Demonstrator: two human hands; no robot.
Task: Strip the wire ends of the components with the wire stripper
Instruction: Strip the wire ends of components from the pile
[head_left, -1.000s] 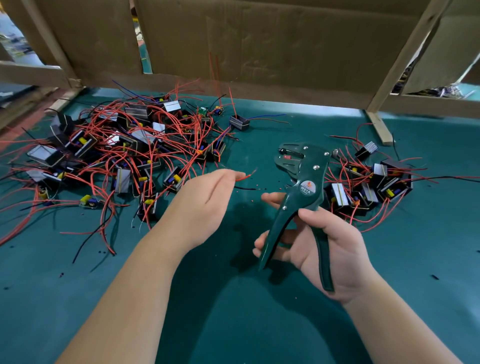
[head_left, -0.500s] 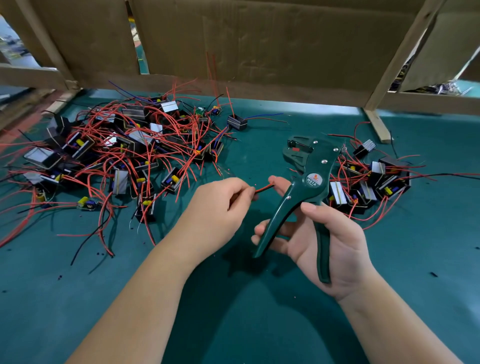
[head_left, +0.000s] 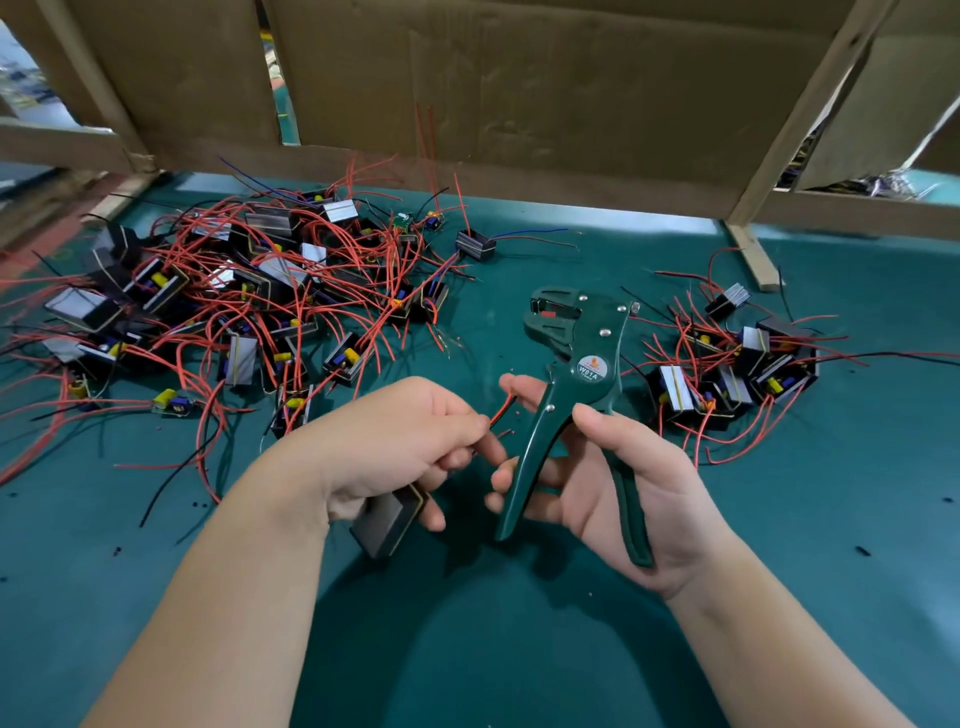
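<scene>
Head view, bench work, both hands at centre.

Left hand: fingers curled. Thumb and forefinger pinched a red wire; the lower fingers clamped the grey-black component under the palm, at 6 o'clock of the hand. The wire tip pointed toward 2 o'clock and ended just beside the right forefinger. Contact could not be judged.

Right hand: closed round the wire stripper, thumb over the top, fingers wrapped round the near handle. The handles stood spread. The tool head rose toward 12 o'clock, above the wire tip and apart from it.

Large pile of components with red leads lay at 10 o'clock, its near edge close behind the left knuckles. Small pile lay at 2 o'clock, just beside the stripper head.

Open room: bare green mat from 5 to 7 o'clock between the forearms, and a bare lane toward 12 o'clock between the piles. The far edge was shut off by a cardboard wall. A wooden post footed at 1 o'clock. Small insulation scraps dotted the mat at 4 and 8 o'clock.
</scene>
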